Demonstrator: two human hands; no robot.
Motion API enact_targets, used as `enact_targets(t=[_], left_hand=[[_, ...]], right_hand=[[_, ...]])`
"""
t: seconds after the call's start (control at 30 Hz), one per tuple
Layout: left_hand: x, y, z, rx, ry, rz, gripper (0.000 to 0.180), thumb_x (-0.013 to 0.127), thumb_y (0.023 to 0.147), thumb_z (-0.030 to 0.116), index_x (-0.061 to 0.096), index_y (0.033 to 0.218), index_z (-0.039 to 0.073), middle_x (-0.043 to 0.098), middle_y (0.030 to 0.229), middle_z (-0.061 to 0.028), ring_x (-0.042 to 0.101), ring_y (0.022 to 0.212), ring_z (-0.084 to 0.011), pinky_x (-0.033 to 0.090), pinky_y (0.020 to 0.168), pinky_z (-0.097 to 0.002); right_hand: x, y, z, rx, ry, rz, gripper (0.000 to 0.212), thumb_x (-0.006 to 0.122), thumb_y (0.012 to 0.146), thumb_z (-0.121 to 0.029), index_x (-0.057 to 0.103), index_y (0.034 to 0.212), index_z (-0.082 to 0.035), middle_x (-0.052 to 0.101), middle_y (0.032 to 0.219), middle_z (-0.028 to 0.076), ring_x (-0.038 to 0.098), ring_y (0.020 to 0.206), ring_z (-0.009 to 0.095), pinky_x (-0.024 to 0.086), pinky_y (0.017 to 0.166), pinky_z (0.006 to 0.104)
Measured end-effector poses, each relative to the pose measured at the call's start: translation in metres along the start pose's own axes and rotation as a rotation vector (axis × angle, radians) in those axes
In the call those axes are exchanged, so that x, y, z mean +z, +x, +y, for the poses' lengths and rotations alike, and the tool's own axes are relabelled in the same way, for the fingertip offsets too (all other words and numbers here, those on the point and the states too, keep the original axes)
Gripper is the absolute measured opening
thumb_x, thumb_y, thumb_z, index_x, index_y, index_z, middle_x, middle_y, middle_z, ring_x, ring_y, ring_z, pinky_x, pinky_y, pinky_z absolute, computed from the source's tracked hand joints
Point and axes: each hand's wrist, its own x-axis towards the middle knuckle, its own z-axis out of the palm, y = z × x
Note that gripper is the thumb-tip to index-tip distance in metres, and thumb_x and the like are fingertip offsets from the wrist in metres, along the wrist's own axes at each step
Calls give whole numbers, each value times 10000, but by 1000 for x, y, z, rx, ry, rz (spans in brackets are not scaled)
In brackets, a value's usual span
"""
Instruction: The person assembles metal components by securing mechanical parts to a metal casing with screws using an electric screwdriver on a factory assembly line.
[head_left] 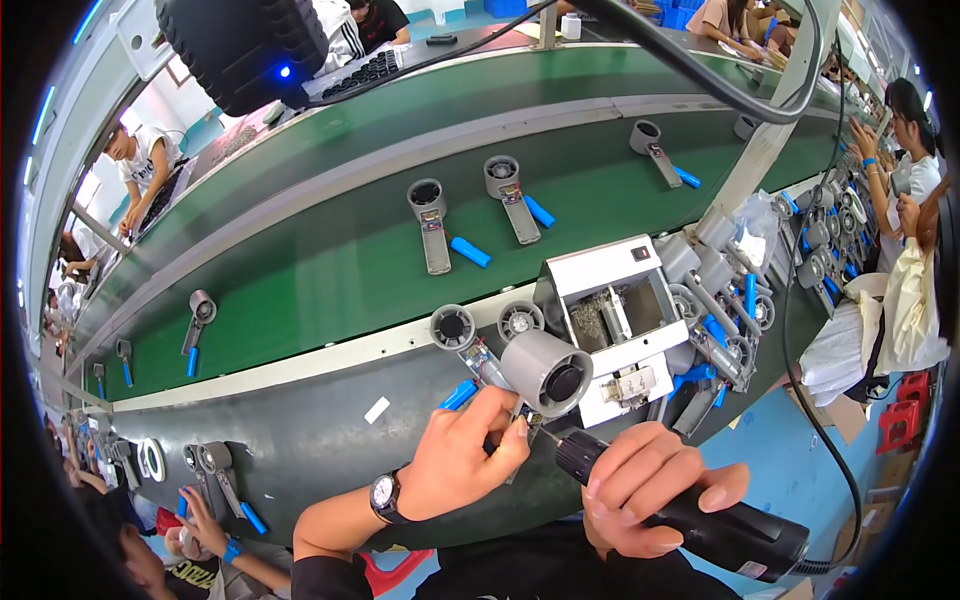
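My left hand [465,455] is closed on a grey handheld fan [545,370], pinching it where its opened handle shows a small circuit board. The round fan head points up and away from my fingers. My right hand [655,490] wraps around a black electric screwdriver [735,530]. Its thin bit reaches left to the fan's handle beside my left fingertips; whether it touches a screw there is hidden. Just beyond lies another opened fan [453,327] with a blue battery [459,394]. A white screw feeder [620,325] holding loose screws stands to the right of the held fan.
Behind the bench a green conveyor belt [330,270] carries several opened fans with blue batteries. A heap of grey fans [715,330] lies right of the feeder. A black cable [800,390] hangs at the right. A co-worker's hand [205,525] is at lower left.
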Motion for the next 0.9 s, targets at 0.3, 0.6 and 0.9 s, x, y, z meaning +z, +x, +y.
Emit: enact_targets(t=[0.3,0.6,0.9], left_hand=[[6,-2,-8,37,6,59,174,633,856,40,516,982,14,505,550,-76,512,456,-260,392,463,-369],[2,1,-4,31,44,1,109,596,892,23,506,946,-4,597,608,-113,585,483,-247,434,487,-328],[-60,36,-36,-97,34,150,207,514,1004,194,572,1021,-4,509,729,-52,434,667,-100,380,592,-286]], right_hand=[[-2,-8,8,-67,17,-45,339,658,937,-149,352,1067,-81,535,644,17,517,428,110,509,422,257],[-2,-3,10,-28,-6,-67,326,656,930,-118,356,1048,-72,556,654,35,535,433,120,515,417,265],[-18,30,-33,-51,107,174,356,681,929,-196,430,1158,-88,488,620,-11,491,440,83,463,425,211]])
